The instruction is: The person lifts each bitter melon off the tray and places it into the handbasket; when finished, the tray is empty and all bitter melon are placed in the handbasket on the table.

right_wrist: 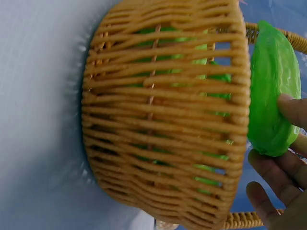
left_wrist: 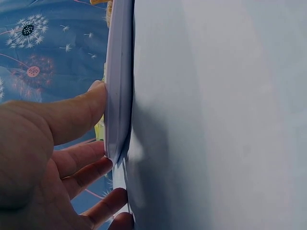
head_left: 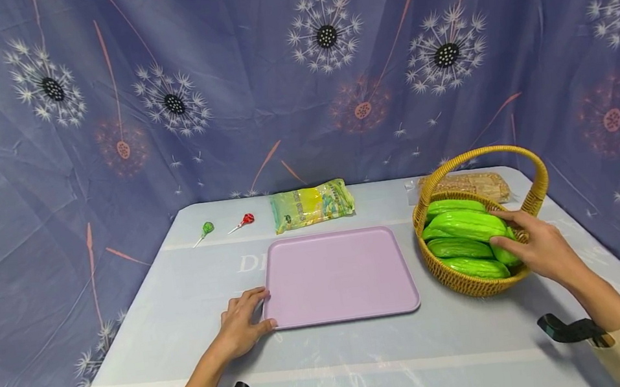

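A lilac tray [head_left: 338, 275] lies flat in the middle of the table. My left hand [head_left: 245, 323] rests at its near-left corner; in the left wrist view the thumb and straight fingers of this hand [left_wrist: 57, 143] touch the tray's rim [left_wrist: 117, 86]. At the right stands a woven basket [head_left: 463, 281] with a hoop handle, holding several green gourds. My right hand [head_left: 534, 245] reaches into it and grips the right end of the topmost green gourd [head_left: 464, 225]. In the right wrist view that gourd [right_wrist: 271, 91] sits above the basket's wall [right_wrist: 163, 120], with my thumb and curled fingers [right_wrist: 283, 187] around it.
Along the table's far edge lie a green lollipop [head_left: 207, 228], a red lollipop [head_left: 247, 219], a yellow-green snack packet [head_left: 311, 205], and a clear packet of brown snacks [head_left: 473, 184] behind the basket. A blue dandelion-print cloth hangs around the table.
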A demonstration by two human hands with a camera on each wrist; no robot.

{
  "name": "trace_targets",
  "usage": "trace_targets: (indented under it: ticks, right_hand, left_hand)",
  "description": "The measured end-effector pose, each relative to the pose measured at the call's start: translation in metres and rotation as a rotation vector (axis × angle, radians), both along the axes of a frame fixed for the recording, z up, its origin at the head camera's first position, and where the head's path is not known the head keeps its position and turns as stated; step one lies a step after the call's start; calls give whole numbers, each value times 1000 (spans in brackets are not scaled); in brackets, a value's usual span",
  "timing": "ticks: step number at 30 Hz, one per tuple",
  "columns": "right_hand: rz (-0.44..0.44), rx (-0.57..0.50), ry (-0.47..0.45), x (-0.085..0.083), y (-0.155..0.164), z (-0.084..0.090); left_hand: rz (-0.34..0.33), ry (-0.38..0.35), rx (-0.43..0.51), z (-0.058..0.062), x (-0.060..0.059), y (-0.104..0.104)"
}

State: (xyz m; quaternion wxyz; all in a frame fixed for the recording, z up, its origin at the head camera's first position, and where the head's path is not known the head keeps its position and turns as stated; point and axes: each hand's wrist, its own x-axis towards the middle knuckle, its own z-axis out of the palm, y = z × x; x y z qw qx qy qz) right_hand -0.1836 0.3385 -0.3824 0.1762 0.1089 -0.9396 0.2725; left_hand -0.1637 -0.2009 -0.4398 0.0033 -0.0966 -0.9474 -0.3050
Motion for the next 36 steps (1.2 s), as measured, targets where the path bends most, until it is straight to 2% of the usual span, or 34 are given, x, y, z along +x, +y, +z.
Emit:
trace_targets:
  ticks: [7, 13, 23, 36]
  right_hand:
    - [-14, 38, -86, -8, 6, -3]
    - [-10, 71, -115, -15, 5, -4]
    - [16, 116, -33, -22, 4, -12]
    - [-16, 118, -42, -25, 4, -15]
  left_hand:
    - [2, -3, -1, 0, 0, 0]
    - [5, -13, -2, 0, 0, 0]
    - [3, -13, 4, 0, 1, 0]
    - [2, -11, 1, 1, 0, 0]
